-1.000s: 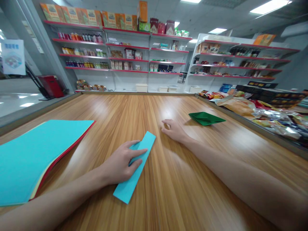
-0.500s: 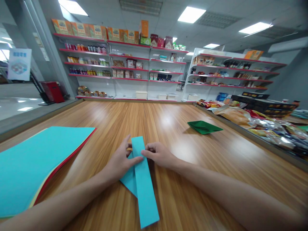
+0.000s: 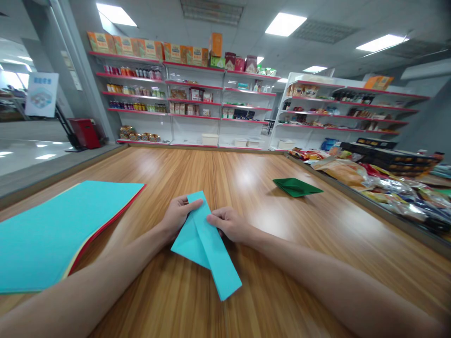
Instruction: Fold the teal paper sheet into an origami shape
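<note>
Between my hands is a folded sheet of turquoise paper [image 3: 213, 244], a long strip with a slanted flap showing on its left side. My left hand [image 3: 178, 213] grips its upper left end, thumb on top and fingers curled beneath. On the right edge, my right hand [image 3: 229, 223] pinches the strip with the thumb on its face; the other fingers are curled and partly hidden. The lower end of the strip points toward me and to the right.
A stack of coloured sheets [image 3: 70, 230], turquoise on top, lies at the left of the wooden table [image 3: 169, 300]. A folded green paper piece [image 3: 297, 187] rests at the right. Packaged snacks [image 3: 373, 183] lie beyond the right edge; stocked shelves [image 3: 193, 103] stand behind.
My left hand has closed around the paper's upper end, its thumb moving up. The paper has turned, its near end swinging right and away from me. The right hand keeps its pinch.
</note>
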{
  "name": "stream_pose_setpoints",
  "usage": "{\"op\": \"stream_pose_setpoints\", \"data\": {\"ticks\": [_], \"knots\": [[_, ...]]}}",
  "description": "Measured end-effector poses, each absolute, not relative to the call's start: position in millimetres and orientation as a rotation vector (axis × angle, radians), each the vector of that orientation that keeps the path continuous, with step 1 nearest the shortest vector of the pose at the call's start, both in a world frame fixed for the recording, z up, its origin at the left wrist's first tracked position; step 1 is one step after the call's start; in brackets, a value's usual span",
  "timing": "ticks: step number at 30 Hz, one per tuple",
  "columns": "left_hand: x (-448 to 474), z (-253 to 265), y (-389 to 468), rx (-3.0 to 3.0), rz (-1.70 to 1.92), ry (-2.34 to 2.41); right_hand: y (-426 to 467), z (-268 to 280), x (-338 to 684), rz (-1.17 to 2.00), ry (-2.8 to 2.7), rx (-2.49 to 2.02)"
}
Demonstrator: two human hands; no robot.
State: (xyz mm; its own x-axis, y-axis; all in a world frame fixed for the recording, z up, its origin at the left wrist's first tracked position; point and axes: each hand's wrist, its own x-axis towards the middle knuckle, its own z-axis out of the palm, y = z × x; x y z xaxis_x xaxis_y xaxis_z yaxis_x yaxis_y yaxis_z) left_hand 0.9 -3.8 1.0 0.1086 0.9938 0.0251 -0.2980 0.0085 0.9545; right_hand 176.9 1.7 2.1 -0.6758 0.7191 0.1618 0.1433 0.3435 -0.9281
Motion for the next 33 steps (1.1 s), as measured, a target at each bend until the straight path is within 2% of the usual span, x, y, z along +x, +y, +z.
{"op": "stream_pose_setpoints", "data": {"ticks": [5, 9, 11, 15, 22, 27, 33], "knots": [[8.9, 7.7, -0.3, 1.074, 1.29, 0.868, -3.5, 14.0, 193.2, 1.483, -1.95, -0.715], [-9.5, 10.0, 7.7, 1.133, 0.735, 0.674, -0.2, 19.0, 203.9, 1.702, -2.168, -0.618], [-20.3, 7.0, 12.3, 1.208, 0.52, 0.651, 0.7, 16.8, 202.9, 1.716, -2.229, -0.598], [-30.2, 1.2, 13.8, 1.238, 0.582, 0.635, -4.4, 15.1, 192.5, 1.441, -2.336, -0.787], [-23.9, 7.4, 4.3, 1.379, 0.419, 0.621, -12.6, 21.7, 198.7, 1.549, -2.347, -0.817], [-24.2, 4.6, 8.9, 1.36, 0.607, 0.714, -6.0, 19.5, 204.2, 1.538, -2.318, -0.845], [-34.5, 0.9, 17.8, 1.296, 0.662, 0.696, 2.8, 23.4, 208.4, 1.603, -2.292, -0.864]]}}
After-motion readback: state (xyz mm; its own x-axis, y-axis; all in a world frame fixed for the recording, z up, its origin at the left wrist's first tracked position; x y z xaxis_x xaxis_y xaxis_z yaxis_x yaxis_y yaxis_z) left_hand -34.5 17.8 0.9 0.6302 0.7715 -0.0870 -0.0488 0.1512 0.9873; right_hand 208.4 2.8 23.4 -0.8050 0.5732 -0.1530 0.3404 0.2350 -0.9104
